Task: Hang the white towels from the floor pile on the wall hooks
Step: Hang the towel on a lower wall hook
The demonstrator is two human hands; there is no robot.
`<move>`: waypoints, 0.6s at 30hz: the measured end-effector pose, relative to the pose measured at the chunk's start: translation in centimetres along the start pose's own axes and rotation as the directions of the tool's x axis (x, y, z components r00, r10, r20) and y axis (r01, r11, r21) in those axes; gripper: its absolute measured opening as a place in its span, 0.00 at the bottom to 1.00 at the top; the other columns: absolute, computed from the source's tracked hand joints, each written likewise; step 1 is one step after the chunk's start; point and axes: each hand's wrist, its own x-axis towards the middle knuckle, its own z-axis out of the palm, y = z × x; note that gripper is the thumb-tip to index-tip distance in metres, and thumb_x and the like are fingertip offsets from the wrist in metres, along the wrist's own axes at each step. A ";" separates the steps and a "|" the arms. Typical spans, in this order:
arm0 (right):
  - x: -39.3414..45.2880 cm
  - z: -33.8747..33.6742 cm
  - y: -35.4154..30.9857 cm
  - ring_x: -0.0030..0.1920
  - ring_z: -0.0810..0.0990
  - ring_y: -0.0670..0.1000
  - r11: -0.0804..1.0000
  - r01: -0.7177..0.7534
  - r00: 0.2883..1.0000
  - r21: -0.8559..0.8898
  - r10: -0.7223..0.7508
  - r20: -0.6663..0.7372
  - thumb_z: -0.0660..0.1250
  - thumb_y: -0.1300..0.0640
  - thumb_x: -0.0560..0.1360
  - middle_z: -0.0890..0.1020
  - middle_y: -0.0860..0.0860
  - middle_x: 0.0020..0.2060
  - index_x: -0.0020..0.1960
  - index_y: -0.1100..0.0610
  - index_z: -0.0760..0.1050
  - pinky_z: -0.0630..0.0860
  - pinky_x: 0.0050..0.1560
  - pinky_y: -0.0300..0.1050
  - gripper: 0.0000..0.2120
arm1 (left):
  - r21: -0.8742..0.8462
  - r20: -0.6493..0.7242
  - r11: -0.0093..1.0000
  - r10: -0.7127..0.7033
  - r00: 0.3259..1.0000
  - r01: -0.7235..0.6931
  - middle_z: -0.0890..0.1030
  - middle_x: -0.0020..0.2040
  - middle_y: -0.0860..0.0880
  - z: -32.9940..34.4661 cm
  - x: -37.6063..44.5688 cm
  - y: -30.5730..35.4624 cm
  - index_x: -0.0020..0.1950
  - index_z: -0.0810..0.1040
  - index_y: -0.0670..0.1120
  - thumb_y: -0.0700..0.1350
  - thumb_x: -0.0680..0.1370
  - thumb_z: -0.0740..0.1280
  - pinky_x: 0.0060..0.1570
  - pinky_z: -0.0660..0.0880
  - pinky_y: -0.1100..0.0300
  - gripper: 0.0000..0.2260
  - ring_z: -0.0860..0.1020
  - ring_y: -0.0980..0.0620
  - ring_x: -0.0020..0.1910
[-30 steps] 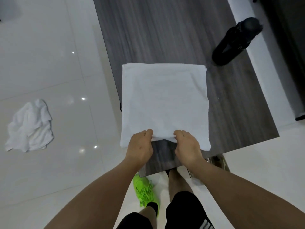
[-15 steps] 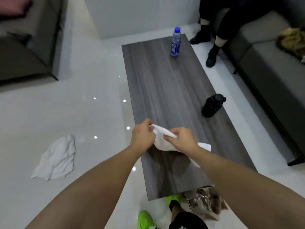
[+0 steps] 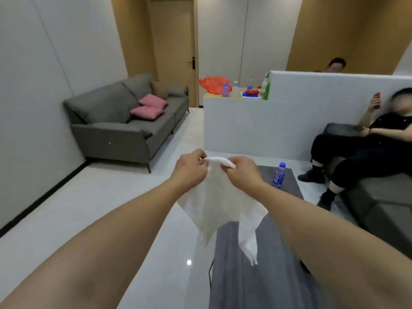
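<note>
At centre frame, pinched along its bunched top edge between left hand (image 3: 189, 169) and right hand (image 3: 242, 172): towel (image 3: 219, 208), hanging limp, likely light, soft, best gripped near that fold.

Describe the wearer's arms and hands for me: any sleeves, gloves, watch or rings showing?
Both forearms are bare right to the frame edge, with no sleeves in view. The left hand and right hand wear no gloves. No watch, band or ring shows on either wrist or on the fingers that are visible; motion blur could hide something small.
</note>
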 end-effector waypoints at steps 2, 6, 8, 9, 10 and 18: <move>0.7 0.0 -3.7 0.37 0.80 0.52 0.994 0.104 0.994 0.022 -0.104 0.022 0.61 0.51 0.77 0.81 0.48 0.33 0.39 0.50 0.79 0.76 0.36 0.46 0.12 | 0.008 -0.093 1.000 -0.030 0.995 0.030 0.80 0.46 0.53 -4.1 -1.1 -0.2 0.48 0.76 0.56 0.50 0.77 0.61 0.44 0.76 0.55 0.05 0.78 0.49 0.47; -0.3 2.4 -11.4 0.37 0.79 0.51 0.947 0.318 0.940 0.046 -0.321 0.119 0.61 0.55 0.75 0.80 0.46 0.32 0.37 0.50 0.78 0.74 0.34 0.47 0.11 | 0.021 -0.256 0.989 -0.135 0.957 0.145 0.81 0.49 0.53 -11.5 -6.1 -1.9 0.54 0.77 0.55 0.49 0.75 0.61 0.53 0.76 0.52 0.10 0.77 0.48 0.51; -1.8 4.6 -15.2 0.36 0.79 0.53 0.916 0.395 0.902 0.070 -0.401 0.163 0.60 0.57 0.73 0.79 0.48 0.30 0.34 0.51 0.75 0.72 0.33 0.48 0.11 | 0.054 -0.332 0.973 -0.194 0.923 0.224 0.81 0.49 0.52 -14.9 -9.5 -3.6 0.53 0.77 0.55 0.51 0.76 0.59 0.52 0.75 0.52 0.09 0.77 0.48 0.50; -2.9 5.8 -17.1 0.36 0.78 0.53 0.899 0.429 0.879 0.087 -0.438 0.188 0.60 0.57 0.73 0.78 0.48 0.29 0.32 0.52 0.74 0.70 0.32 0.47 0.11 | 0.067 -0.368 0.960 -0.228 0.902 0.270 0.81 0.48 0.52 -16.6 -11.5 -4.6 0.52 0.77 0.55 0.52 0.77 0.59 0.50 0.75 0.52 0.09 0.77 0.47 0.50; -4.2 7.1 -19.0 0.35 0.78 0.53 0.881 0.460 0.855 0.108 -0.472 0.216 0.60 0.57 0.73 0.78 0.48 0.29 0.32 0.52 0.74 0.69 0.31 0.45 0.12 | 0.072 -0.404 0.946 -0.261 0.876 0.315 0.81 0.48 0.51 -18.3 -13.6 -5.7 0.51 0.78 0.54 0.53 0.78 0.59 0.50 0.75 0.52 0.09 0.77 0.47 0.50; -19.7 17.1 -35.5 0.35 0.77 0.53 0.700 0.670 0.609 0.247 -0.709 0.356 0.60 0.55 0.76 0.78 0.49 0.30 0.34 0.55 0.73 0.69 0.32 0.43 0.12 | 0.055 -0.647 0.796 -0.432 0.629 0.603 0.80 0.46 0.52 -31.7 -35.9 -13.6 0.54 0.78 0.52 0.57 0.80 0.58 0.51 0.76 0.53 0.13 0.78 0.47 0.48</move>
